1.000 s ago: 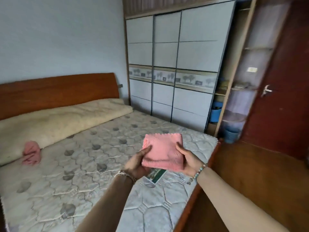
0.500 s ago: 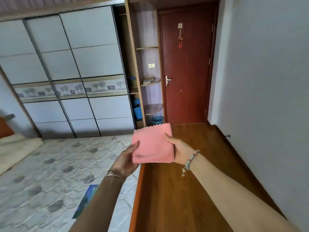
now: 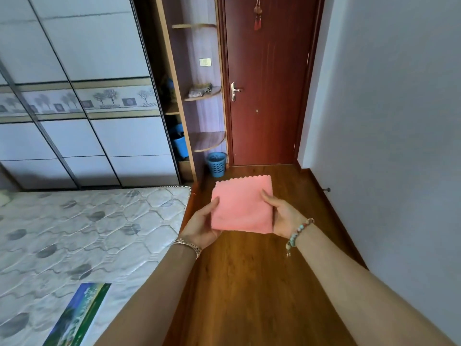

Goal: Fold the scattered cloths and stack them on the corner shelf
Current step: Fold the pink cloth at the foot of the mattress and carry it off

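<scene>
Home bedroom: mattress (image 3: 94,221), wardrobe (image 3: 82,96).

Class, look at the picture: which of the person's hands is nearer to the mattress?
The left hand. It grips the pink cloth's left edge, just beside the mattress corner; the right hand grips the cloth's far side, over the wooden floor.

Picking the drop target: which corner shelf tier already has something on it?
The middle tier, level with the door handle: a small greyish pile lies on it. The top tier and bottom tier show bare wood.

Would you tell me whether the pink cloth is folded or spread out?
Folded: the pink cloth is a compact, thick-edged square, held between the left hand and right hand.
</scene>
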A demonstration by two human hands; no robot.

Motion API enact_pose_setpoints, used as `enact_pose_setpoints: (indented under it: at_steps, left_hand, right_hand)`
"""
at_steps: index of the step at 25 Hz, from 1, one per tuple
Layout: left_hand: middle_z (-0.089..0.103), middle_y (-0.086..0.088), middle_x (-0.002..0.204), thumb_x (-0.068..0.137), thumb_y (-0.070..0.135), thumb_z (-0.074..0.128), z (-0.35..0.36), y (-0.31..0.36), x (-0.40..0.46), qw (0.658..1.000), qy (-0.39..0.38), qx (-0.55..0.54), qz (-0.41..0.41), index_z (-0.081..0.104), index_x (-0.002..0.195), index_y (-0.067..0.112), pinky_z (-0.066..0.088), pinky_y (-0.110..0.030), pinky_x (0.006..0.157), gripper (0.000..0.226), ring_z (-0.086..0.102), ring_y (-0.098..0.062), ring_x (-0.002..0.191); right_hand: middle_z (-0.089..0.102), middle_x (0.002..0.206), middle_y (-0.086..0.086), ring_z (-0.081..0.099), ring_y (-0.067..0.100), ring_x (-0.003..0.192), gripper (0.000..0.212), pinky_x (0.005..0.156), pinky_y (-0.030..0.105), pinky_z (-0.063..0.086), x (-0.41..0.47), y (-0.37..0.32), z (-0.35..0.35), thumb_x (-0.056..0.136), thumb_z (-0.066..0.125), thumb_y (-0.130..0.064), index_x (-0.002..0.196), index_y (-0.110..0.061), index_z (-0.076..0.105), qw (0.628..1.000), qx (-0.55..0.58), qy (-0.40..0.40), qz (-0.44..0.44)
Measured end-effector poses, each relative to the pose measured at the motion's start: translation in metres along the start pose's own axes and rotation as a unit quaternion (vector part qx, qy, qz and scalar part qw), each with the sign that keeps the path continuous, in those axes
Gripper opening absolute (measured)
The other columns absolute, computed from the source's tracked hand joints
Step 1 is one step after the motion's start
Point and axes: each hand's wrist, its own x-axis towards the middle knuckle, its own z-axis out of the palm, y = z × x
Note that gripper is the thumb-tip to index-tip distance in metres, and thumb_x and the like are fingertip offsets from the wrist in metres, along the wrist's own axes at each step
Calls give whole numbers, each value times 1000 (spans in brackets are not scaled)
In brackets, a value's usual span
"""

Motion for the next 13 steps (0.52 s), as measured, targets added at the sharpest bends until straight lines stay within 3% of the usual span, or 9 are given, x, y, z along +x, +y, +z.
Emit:
enact_pose_setpoints:
  at_steps: [5,9,12,13]
  left_hand:
    - [68,-6,116,94,26,57,20,35,114,997,-12,75,19,59,130,16,59,-34,74,38,68,-20,98]
    - [65,-9,123,82,17,70,19,73,233,995,-14,94,23,56,134,17,57,-40,81,53,64,-24,109]
    - [66,-9,121,64,19,87,22,108,316,996,-30,79,24,56,134,20,57,-41,80,77,63,-25,110]
    - [65,-9,122,67,18,85,22,120,347,997,-30,72,23,55,135,21,57,-42,80,74,63,-25,111]
  right_hand:
    - [65,121,13,59,36,112,46,90,61,51,92,-60,-29,82,75,-29,124,-21,59,1000,4,9,6]
    - [66,122,13,60,37,113,50,89,63,50,191,-120,-42,80,76,-26,127,-21,59,1000,-1,27,13]
    - [68,120,13,61,36,112,47,88,61,51,262,-168,-43,82,74,-25,126,-19,60,1000,3,21,18]
    - [68,119,13,62,36,112,46,88,60,52,289,-184,-44,83,73,-25,126,-18,60,1000,2,25,18]
